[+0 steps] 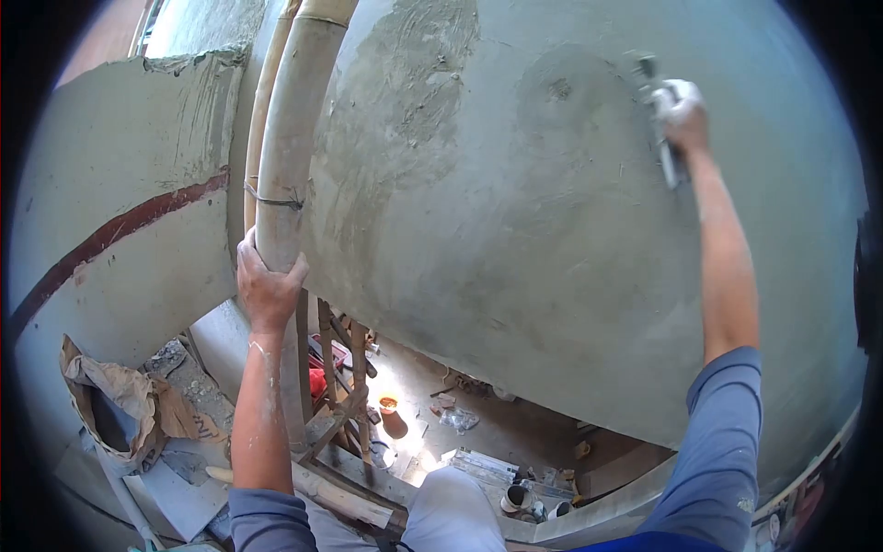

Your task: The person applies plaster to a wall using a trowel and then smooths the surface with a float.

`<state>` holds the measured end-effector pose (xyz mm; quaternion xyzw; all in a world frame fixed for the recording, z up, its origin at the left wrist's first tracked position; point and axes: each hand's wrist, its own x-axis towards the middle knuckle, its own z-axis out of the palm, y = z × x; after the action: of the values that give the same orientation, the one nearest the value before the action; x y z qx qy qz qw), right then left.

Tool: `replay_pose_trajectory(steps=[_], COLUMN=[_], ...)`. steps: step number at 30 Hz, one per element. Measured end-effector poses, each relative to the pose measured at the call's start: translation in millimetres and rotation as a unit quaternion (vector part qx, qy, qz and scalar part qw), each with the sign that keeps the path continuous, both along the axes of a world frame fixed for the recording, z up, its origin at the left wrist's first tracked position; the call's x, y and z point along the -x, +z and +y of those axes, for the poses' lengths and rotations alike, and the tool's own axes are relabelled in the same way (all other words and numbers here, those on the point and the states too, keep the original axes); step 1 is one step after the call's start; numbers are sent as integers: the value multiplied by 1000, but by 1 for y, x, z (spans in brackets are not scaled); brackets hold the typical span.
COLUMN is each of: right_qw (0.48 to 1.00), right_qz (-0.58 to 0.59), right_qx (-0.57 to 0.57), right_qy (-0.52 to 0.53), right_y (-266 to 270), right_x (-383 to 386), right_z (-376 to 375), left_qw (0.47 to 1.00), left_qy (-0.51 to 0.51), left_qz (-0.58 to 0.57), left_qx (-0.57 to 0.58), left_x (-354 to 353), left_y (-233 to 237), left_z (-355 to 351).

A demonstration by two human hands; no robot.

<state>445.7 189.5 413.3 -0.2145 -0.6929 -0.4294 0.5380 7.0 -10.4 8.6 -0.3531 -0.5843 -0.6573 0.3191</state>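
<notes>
My left hand [267, 290] is wrapped around a thick upright bamboo pole [292, 129], which is bound with a dark tie to a thinner pole behind it. Up at the right, my right hand [682, 115] grips a plastering trowel [669, 164], blurred by motion. The trowel's blade is at the grey plastered wall [515, 248], seen nearly edge-on. Much of this wall looks smooth, with a rougher, darker patch [414, 101] near the pole. A small rough spot [558, 89] shows left of the trowel.
At lower left, a torn paper bag [138, 414] stands beside rubble. Another wall [120, 267] with a dark red stripe rises behind it. Wooden scaffold bars [345, 414] cross below my left arm. Far down on the floor [543, 442] are an orange bucket [388, 405] and scattered debris.
</notes>
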Motion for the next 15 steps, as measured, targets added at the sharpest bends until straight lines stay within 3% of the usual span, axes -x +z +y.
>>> replay_pose_trajectory(steps=[2, 5, 9, 12, 15], right_qw=[988, 992, 979, 945, 901], right_qz=[118, 72, -103, -241, -304], right_qx=[6, 60, 159, 211, 305], right_qy=[-95, -88, 77, 62, 56], right_y=[38, 52, -60, -144, -167], right_x=[-31, -37, 65, 104, 119], right_z=[-1, 17, 11, -11, -18], left_qw=[1000, 1000, 1000, 1000, 1000], left_qy=[-6, -8, 0, -6, -6], left_qz=[-5, 0, -5, -6, 7], left_qx=[0, -3, 0, 22, 9], left_x=[1, 0, 0, 0, 2], left_y=[-2, 1, -1, -1, -1], left_z=[1, 1, 1, -2, -2])
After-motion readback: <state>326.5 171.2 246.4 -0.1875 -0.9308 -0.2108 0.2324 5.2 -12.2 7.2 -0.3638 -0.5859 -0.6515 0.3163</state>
